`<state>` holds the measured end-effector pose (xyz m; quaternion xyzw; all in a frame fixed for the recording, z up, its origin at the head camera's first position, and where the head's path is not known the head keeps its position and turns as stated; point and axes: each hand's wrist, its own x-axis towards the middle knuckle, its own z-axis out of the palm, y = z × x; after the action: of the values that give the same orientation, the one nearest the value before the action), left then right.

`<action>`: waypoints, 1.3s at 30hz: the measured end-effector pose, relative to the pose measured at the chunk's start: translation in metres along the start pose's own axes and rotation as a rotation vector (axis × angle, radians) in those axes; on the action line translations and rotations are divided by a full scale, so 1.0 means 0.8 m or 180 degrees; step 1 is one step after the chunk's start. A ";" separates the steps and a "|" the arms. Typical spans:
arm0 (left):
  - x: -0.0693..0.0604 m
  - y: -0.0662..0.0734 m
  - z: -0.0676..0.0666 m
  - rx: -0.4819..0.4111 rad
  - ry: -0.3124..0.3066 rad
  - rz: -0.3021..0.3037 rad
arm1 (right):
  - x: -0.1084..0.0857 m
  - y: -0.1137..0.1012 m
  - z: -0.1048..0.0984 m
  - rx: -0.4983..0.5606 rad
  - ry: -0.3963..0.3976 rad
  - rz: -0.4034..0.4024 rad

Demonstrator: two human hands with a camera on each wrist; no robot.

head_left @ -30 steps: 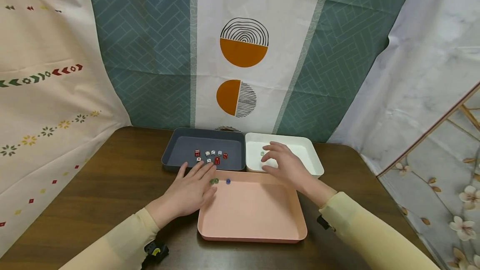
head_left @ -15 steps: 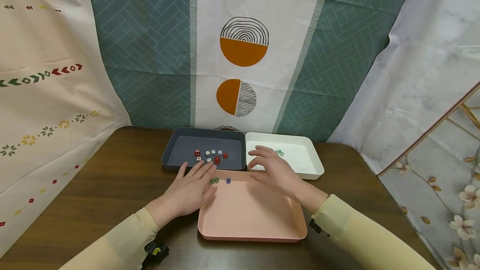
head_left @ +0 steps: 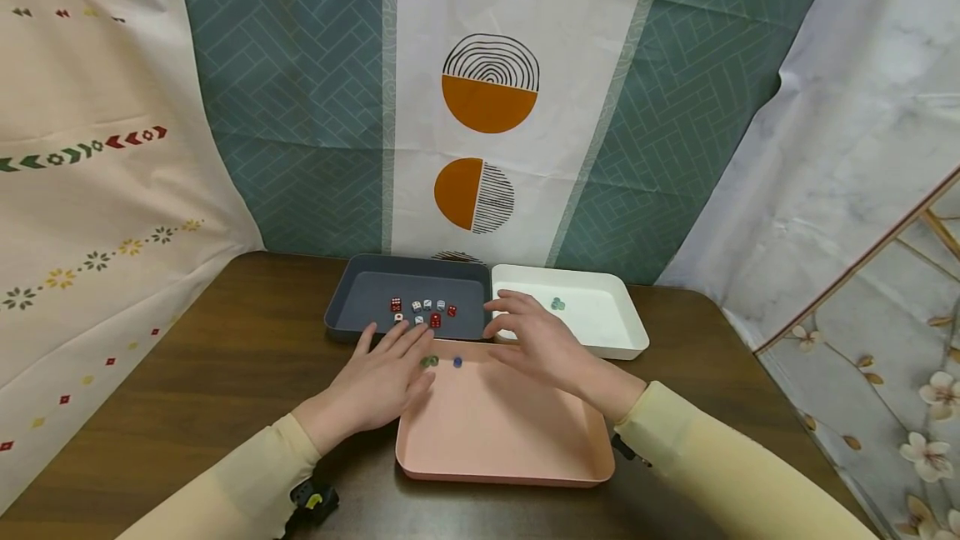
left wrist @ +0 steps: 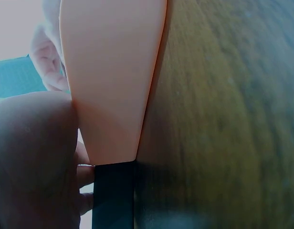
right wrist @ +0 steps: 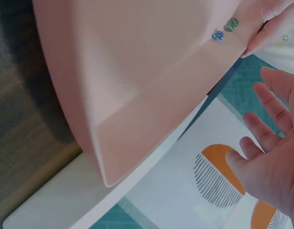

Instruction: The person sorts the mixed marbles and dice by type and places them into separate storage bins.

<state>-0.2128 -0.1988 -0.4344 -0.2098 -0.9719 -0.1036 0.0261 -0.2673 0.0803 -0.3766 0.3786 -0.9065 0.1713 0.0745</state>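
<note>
My left hand (head_left: 378,382) lies palm down with straight fingers over the back left corner of a pink tray (head_left: 502,448), holding nothing visible. Its fingertips reach the front rim of a dark grey tray (head_left: 367,294). My right hand (head_left: 543,348) hovers over the pink tray's back edge, fingers spread, slightly bent and empty in the right wrist view. Two green glass marbles (right wrist: 230,25) and a blue glass marble (right wrist: 217,35) rest in the pink tray near my left hand. Pale green marbles (head_left: 558,304) sit clustered in a white tray (head_left: 600,307).
Several red dice (head_left: 435,321) and white dice (head_left: 427,305) lie in the dark grey tray. All three trays stand on a brown wooden table (head_left: 247,340). A patterned curtain (head_left: 300,107) hangs behind it, with light cloths at both sides.
My right hand has moved left from above the white tray to the pink tray's back edge, uncovering the pale green marbles. My left hand has stayed in place.
</note>
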 end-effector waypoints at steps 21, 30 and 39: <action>-0.002 0.000 -0.002 0.0060 0.0044 0.0039 | 0.023 -0.009 0.013 -0.0241 -0.0452 -0.0311; -0.003 0.000 -0.003 0.0034 0.0056 0.0026 | 0.031 -0.009 0.021 -0.0170 -0.0559 -0.0542; -0.003 -0.002 -0.001 0.0030 0.0039 0.0032 | 0.036 -0.009 0.030 -0.0247 -0.0646 -0.0628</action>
<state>-0.2113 -0.2010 -0.4339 -0.2139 -0.9711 -0.1001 0.0336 -0.2828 0.0474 -0.3897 0.4781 -0.8737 0.0888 0.0136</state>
